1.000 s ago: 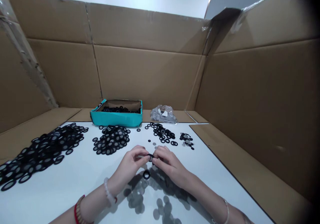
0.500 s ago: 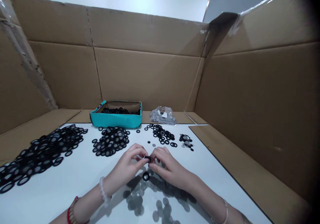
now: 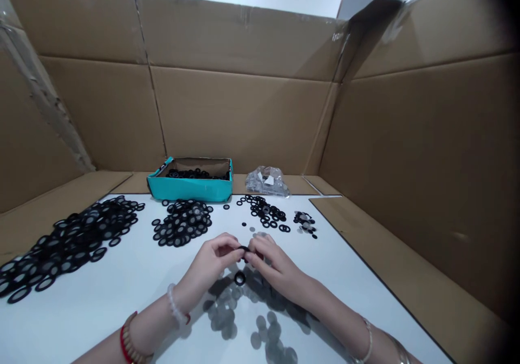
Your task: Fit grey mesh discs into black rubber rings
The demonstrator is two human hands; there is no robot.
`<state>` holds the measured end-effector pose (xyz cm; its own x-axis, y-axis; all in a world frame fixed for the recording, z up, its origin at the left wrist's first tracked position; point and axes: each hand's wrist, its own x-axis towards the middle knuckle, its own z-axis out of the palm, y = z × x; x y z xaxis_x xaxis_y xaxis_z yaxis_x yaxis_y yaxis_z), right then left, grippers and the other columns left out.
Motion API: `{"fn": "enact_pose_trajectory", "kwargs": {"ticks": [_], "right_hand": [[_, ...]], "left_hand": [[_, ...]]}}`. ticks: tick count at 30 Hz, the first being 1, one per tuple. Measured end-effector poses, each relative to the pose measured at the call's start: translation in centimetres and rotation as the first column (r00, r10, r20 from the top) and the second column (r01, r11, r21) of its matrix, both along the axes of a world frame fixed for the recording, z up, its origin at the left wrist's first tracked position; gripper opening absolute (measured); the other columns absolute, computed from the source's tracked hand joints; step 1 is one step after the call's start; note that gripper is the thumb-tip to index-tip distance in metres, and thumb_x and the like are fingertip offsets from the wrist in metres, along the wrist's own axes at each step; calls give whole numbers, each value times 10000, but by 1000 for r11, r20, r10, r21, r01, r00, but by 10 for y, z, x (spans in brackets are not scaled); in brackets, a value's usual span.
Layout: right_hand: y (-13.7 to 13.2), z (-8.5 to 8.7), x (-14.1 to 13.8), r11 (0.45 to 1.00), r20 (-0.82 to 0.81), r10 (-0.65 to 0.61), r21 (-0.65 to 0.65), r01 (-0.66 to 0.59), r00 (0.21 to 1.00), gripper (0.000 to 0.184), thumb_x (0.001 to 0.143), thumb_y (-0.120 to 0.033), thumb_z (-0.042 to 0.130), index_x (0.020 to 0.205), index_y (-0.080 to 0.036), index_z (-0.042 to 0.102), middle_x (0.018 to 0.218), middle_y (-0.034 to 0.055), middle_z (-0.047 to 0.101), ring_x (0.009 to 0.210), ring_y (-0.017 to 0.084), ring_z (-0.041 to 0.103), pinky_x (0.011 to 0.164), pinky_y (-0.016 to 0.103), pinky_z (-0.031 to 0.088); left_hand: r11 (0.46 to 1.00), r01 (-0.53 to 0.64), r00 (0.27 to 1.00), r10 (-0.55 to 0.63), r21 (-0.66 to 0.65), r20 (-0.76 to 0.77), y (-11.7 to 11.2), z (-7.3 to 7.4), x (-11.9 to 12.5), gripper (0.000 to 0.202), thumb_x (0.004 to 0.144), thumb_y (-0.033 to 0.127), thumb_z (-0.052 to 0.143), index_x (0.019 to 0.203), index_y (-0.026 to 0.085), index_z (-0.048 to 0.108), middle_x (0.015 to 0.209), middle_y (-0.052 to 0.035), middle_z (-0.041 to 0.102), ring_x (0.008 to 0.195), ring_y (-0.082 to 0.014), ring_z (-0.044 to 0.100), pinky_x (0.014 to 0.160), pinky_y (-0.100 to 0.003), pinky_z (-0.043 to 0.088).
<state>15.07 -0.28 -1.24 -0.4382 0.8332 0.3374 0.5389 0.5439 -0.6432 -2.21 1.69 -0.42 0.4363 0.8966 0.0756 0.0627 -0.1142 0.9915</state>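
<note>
Over the middle of the white table, my left hand (image 3: 221, 253) and my right hand (image 3: 270, 258) meet fingertip to fingertip. Both pinch a small black ring (image 3: 244, 248) between them, with the fingers partly covering it. Just below the fingertips, another black ring (image 3: 239, 278) lies on the table. Thin grey translucent discs (image 3: 223, 318) are scattered under and in front of my hands. More grey discs (image 3: 273, 331) overlap in a cluster nearer to me.
A long heap of black rings (image 3: 77, 239) spreads along the left. Behind my hands lie a second pile (image 3: 183, 223), looser rings (image 3: 266, 210) and small dark discs (image 3: 304, 220). A teal box (image 3: 190, 189) of rings and a plastic bag (image 3: 266, 181) stand before the cardboard wall (image 3: 239, 115).
The held ring is turned a little and my fingertips cover more of it. The whole view has shifted slightly, with the far things sitting higher in the picture.
</note>
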Motion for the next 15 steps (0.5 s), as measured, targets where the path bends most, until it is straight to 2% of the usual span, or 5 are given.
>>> {"fn": "enact_pose_trajectory", "kwargs": {"ticks": [3, 6, 9, 13, 15], "right_hand": [[1, -2, 0, 999, 14, -3, -35, 3, 1000, 238, 938, -306, 399, 729, -193, 405, 746, -9, 459, 769, 155, 409, 705, 274, 333], [2, -1, 2, 1000, 45, 6, -24, -5, 999, 248, 941, -299, 389, 722, -189, 432, 732, -8, 452, 771, 155, 410, 735, 283, 337], [2, 3, 5, 999, 78, 10, -48, -6, 997, 271, 939, -304, 394, 698, -186, 431, 696, -13, 432, 760, 155, 406, 750, 294, 334], [1, 7, 7, 997, 78, 50, -59, -46, 996, 279, 936, -307, 409, 686, -186, 440, 676, -23, 431, 742, 147, 413, 785, 311, 312], [2, 7, 7, 997, 75, 53, -66, -48, 996, 299, 933, -325, 410, 672, -183, 442, 677, -19, 434, 748, 152, 414, 790, 317, 309]], "left_hand": [[980, 22, 994, 0, -197, 110, -2, -4, 2, 204, 753, 358, 597, 764, 154, 604, 753, -24, 568, 700, -141, 522, 644, -229, 407], [987, 3, 996, 11, -162, 84, 0, -3, 1, 224, 718, 348, 637, 844, 163, 624, 858, -47, 605, 774, -164, 541, 689, -243, 421], [995, 10, 1000, -11, -95, -5, 3, 1, -1, 208, 716, 341, 635, 805, 154, 635, 810, -39, 601, 746, -162, 522, 670, -247, 414], [971, 116, 993, -119, -208, 2, 2, 7, -3, 189, 773, 323, 561, 747, 145, 621, 735, -18, 564, 691, -137, 499, 637, -233, 402], [970, 139, 988, -149, -201, -37, 1, 9, -4, 186, 777, 315, 550, 733, 146, 614, 704, -11, 551, 667, -134, 494, 628, -234, 401]]}}
